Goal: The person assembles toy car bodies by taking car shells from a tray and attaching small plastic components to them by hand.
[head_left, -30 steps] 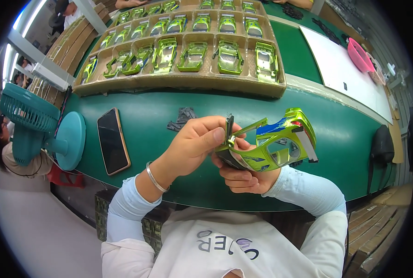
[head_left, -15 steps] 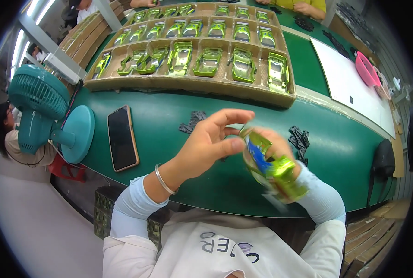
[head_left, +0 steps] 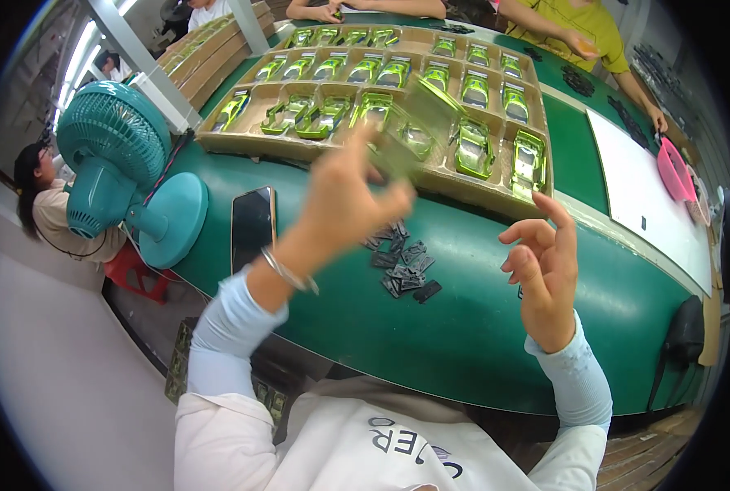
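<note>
I see the green toy car shell point(head_left: 418, 123) has left my right hand point(head_left: 545, 274), now empty with fingers spread; my left hand point(head_left: 352, 196) pinches it, blurred, above the cardboard tray point(head_left: 242, 141), so the piece looks finished.

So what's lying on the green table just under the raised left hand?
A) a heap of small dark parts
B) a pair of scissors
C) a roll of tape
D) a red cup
A: a heap of small dark parts lies on the green table just below the left hand.
</note>
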A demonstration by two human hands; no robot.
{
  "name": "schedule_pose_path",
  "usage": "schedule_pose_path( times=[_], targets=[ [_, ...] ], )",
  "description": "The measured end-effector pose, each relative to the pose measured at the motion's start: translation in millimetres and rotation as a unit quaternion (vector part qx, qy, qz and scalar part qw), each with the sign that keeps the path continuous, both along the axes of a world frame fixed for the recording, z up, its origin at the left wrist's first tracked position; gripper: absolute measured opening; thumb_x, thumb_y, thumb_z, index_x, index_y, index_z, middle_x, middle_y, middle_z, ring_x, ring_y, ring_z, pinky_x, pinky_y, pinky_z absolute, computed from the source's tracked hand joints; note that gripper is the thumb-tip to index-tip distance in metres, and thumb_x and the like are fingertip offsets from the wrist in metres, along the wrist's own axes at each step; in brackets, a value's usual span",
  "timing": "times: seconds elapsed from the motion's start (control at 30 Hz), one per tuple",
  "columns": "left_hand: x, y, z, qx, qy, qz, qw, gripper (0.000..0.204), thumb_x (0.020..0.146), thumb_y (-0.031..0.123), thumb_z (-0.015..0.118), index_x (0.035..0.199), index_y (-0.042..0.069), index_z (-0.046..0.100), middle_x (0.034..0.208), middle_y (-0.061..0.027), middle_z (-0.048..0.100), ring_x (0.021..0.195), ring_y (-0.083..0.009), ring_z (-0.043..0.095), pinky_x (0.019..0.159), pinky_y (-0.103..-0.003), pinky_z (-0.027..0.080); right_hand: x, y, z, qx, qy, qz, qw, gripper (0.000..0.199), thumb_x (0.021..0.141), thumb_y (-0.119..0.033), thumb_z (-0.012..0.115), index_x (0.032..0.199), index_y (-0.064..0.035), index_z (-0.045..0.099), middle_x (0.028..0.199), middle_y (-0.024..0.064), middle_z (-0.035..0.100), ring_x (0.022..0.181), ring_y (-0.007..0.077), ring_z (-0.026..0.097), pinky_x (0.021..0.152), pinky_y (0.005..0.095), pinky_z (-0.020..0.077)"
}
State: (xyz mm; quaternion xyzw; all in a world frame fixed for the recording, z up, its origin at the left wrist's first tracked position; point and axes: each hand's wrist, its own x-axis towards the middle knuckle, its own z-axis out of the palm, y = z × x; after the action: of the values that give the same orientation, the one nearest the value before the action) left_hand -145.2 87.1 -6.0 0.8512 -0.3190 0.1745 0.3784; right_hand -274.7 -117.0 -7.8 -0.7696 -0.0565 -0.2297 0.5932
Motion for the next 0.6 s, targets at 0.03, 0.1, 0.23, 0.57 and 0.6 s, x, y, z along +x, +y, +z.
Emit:
schedule_pose_path(
  times=[0.03, 0.1, 0.23, 0.57, 0.6],
  targets=[
    [29, 10, 7, -0.069, 0.028, 0.043, 0.996, 0.067, 0.064, 0.019, 0.069, 0.120, -0.001, 0.039, 0.104, -0.0129, 0.054, 0.076, -0.0202, 0.056, 0.070, -0.032, 0.047, 1, 0, -1, 0.004, -0.003, 0.003, 1.000, 0.042, 0.084, -0.012, 0.055, 0.120, -0.0019, 0.035, 0.081, 0.0065, 0.055, 0.060, 0.0077, 0.050, 0.053, 0.0198, 0.0415],
    [98, 45, 8, -0.032, -0.060, 0.174, 0.982, 0.064, 0.065, 0.023, 0.067, 0.115, -0.004, 0.038, 0.102, -0.0205, 0.053, 0.092, -0.0321, 0.053, 0.081, -0.038, 0.042, 0, -2, 2, -0.032, 0.031, 0.025, 0.999, 0.043, 0.081, -0.007, 0.058, 0.118, -0.0017, 0.037, 0.083, 0.0074, 0.055, 0.058, 0.0077, 0.051, 0.051, 0.0193, 0.0413],
    [195, 145, 6, 0.206, -0.084, 0.393, 0.892, 0.067, 0.058, 0.041, 0.068, 0.112, 0.003, 0.053, 0.110, -0.0180, 0.049, 0.104, -0.0336, 0.045, 0.088, -0.040, 0.039, 4, -4, 4, -0.042, 0.029, 0.026, 0.998, 0.043, 0.078, -0.002, 0.059, 0.116, -0.0017, 0.039, 0.082, 0.0083, 0.056, 0.058, 0.0084, 0.052, 0.051, 0.0199, 0.0421],
    [287, 218, -36, 0.017, 0.083, 0.221, 0.972, 0.052, 0.072, 0.052, 0.059, 0.102, 0.009, 0.063, 0.100, -0.0154, 0.061, 0.101, -0.0280, 0.054, 0.088, -0.036, 0.039, 7, -10, -2, -0.072, 0.050, -0.001, 0.996, 0.034, 0.074, 0.001, 0.059, 0.107, -0.0007, 0.047, 0.080, 0.0087, 0.058, 0.058, 0.0088, 0.053, 0.052, 0.0207, 0.0433],
    [291, 217, -34, -0.034, 0.065, 0.269, 0.960, 0.050, 0.074, 0.051, 0.057, 0.098, 0.007, 0.064, 0.095, -0.0132, 0.063, 0.096, -0.0275, 0.057, 0.086, -0.035, 0.040, 8, -10, -4, -0.080, 0.057, -0.002, 0.995, 0.032, 0.074, 0.001, 0.059, 0.104, -0.0005, 0.049, 0.080, 0.0087, 0.058, 0.058, 0.0089, 0.053, 0.052, 0.0209, 0.0433]
  ],
)
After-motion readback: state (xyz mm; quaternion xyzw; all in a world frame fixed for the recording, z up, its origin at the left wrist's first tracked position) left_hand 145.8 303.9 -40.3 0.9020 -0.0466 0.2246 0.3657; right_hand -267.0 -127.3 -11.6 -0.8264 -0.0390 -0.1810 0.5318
